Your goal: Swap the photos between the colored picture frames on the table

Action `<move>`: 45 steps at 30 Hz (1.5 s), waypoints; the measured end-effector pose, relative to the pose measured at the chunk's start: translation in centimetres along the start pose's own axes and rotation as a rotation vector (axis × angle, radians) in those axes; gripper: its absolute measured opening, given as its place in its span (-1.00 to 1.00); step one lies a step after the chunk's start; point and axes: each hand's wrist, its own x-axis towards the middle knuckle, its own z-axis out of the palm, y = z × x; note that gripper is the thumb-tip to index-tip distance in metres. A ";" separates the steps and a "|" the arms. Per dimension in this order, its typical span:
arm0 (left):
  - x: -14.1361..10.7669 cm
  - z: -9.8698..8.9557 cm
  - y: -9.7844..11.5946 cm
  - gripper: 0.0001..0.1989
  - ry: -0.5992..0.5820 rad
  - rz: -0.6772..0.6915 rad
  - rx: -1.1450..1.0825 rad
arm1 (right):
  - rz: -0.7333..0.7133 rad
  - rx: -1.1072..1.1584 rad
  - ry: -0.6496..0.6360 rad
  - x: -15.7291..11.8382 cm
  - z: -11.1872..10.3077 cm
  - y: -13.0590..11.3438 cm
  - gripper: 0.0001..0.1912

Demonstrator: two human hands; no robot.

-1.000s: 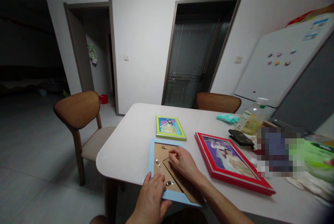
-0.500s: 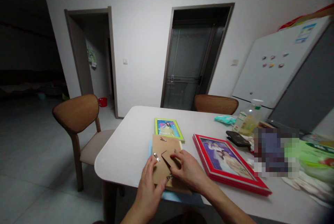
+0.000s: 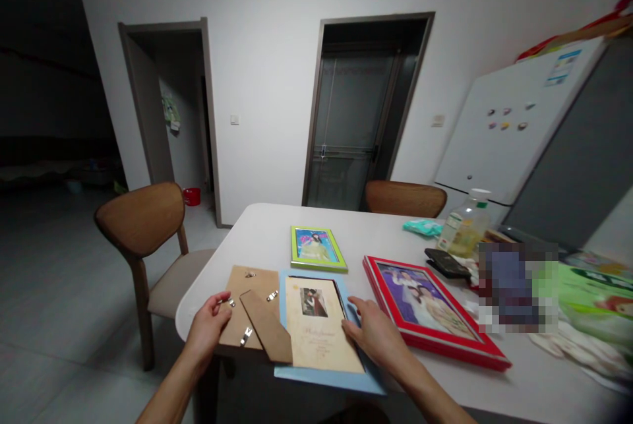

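Observation:
My left hand (image 3: 210,323) pinches the left edge of a brown picture-frame backing board (image 3: 238,320), which has metal clips and a fold-out stand. The board lies left of a light blue picture frame (image 3: 330,378), partly overlapping its near left side. Inside the blue frame a cream printed insert (image 3: 324,345) with a small photo faces up. At the frame's right side is my right hand (image 3: 376,332), index finger stretched out and thumb by the insert's edge. Its remaining fingers are partly hidden.
A green-framed picture (image 3: 318,249) lies beyond the blue frame. To the right are stacked red picture frames (image 3: 435,302), a dark phone-like object (image 3: 448,263) and a bottle (image 3: 462,226). A wooden chair (image 3: 143,219) stands left of the table (image 3: 257,233).
The backing board has moved left off the blue frame in my left hand, uncovering the cream insert. My right hand has let go of the stand and shifted to the frame's right side.

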 end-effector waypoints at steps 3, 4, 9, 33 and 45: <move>1.2 -1.5 -0.5 -0.72 0.023 0.026 0.129 | -0.004 -0.031 -0.009 -0.2 0.7 0.2 -0.50; 1.5 -2.0 -0.5 -0.74 0.035 0.045 0.177 | -0.006 -0.023 -0.011 -0.1 0.8 0.3 -0.49; 0.4 -1.3 0.7 -0.69 0.122 0.181 0.350 | 0.091 0.162 0.000 0.8 0.5 0.7 -0.44; -5.6 11.6 3.9 -0.41 -0.175 0.558 0.582 | 0.264 1.490 -0.187 -0.8 -4.9 -6.6 -0.25; -1.1 6.9 5.7 -0.81 0.135 0.340 -0.103 | 0.380 0.888 -0.082 1.1 -0.4 -0.9 -0.35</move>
